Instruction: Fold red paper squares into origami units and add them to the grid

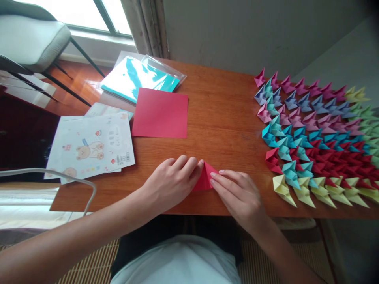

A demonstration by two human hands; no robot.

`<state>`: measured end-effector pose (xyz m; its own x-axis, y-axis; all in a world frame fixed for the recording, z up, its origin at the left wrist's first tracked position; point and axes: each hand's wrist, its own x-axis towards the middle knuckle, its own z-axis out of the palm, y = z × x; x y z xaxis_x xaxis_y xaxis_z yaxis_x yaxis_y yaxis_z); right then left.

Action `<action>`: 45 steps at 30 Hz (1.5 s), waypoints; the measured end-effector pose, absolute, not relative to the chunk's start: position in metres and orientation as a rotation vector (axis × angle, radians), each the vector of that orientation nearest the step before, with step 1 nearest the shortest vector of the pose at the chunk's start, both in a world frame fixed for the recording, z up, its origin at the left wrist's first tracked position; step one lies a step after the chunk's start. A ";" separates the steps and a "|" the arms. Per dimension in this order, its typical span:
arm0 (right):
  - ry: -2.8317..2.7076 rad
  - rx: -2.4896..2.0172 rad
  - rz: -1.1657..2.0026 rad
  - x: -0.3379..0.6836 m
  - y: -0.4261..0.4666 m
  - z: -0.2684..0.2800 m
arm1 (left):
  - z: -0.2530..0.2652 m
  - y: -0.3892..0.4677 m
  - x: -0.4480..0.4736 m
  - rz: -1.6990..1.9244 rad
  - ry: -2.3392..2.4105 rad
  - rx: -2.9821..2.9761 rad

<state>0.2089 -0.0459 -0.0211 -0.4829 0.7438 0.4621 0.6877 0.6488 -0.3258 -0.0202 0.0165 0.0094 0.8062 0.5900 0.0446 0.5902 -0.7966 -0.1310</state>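
Note:
A small folded piece of red origami paper (205,177) lies on the wooden table near its front edge, between my two hands. My left hand (180,175) is closed over the paper's left side, with its fingers curled and partly covering it. From the right, the fingertips of my right hand (237,189) press together on the paper's right edge. A peak of the folded paper points away from me. Its lower left part is hidden under my left hand. Beyond my hands lies a flat red square sheet (160,113).
Rows of folded paper pieces in several colours (299,138) fill the table's right side. At the left are printed bear-pattern packets (91,146) and a plastic-wrapped turquoise paper pack (142,79). A white cable (91,185) loops by the left edge; a chair (35,39) stands beyond.

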 end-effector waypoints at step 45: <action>-2.320 -1.093 0.232 0.208 -0.046 -0.025 | -0.003 -0.003 -0.021 -0.391 -0.794 -2.988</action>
